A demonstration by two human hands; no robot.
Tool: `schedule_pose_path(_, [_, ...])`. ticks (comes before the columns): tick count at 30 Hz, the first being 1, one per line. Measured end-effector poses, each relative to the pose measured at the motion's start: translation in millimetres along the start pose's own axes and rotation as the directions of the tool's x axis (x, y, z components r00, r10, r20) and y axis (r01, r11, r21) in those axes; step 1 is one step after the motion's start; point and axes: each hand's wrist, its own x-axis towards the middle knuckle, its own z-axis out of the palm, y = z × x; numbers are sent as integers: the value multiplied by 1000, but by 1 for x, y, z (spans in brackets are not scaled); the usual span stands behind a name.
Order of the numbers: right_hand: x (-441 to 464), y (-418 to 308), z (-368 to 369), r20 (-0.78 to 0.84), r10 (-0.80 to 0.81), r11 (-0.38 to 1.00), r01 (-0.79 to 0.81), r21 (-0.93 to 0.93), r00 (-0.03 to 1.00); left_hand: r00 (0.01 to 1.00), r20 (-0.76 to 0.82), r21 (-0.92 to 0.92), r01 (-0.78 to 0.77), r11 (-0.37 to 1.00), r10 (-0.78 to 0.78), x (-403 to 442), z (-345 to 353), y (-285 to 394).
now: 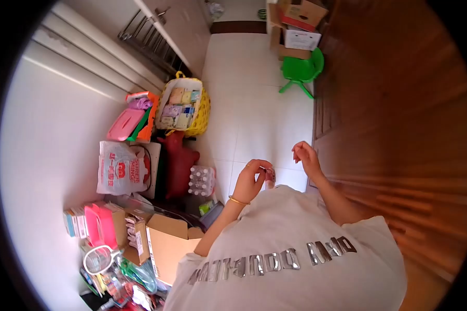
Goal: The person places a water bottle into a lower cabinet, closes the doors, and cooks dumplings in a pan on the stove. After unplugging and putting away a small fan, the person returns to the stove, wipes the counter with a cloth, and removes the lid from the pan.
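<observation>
My left hand (251,179), with a gold bangle on the wrist, is in front of my body. Its fingers are curled and the thumb is drawn in towards them. A small pinkish thing (270,178) shows right at those fingertips; I cannot make out what it is or whether it is gripped. To the right, my right hand (307,158) hangs in the air over the floor, its fingers loosely bent and somewhat apart, with nothing seen in them. Both hands are apart from each other, just beyond my light printed shirt (296,228).
Along the left wall are a yellow basket (205,111) of packets, a plastic bag (120,168), a red stool-like object (180,160), a pack of bottles (202,181) and cardboard boxes (171,233). A green chair (301,70) stands ahead beside a brown wooden surface (394,103).
</observation>
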Motion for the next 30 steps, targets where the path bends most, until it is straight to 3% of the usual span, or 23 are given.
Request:
schedule_pose_path(7, [154,-27,23,106,6,986,-23,164,994,992,-39,-105,115,988,-120,110,-45,-37])
schedule_pose_path(13, [279,-42,62,218,8,978,-53,204,976,989,-105,-11,103,995,-104,231,-119,-80])
schedule_pose_path(18, [420,-69,71,190,8,985,-41,166,982,987,-100,131,135,982,-122,340,-198,-106])
schedule_pose_path(26, [595,-101,82,130,10,987,-31,159,991,981,-125,64,155,986,-147,492,-274,-113])
schedule_pose_path(30, [671,-87,81,163,81,977,-110,182,983,966,-171,26,200,979,-193,551,-297,-129])
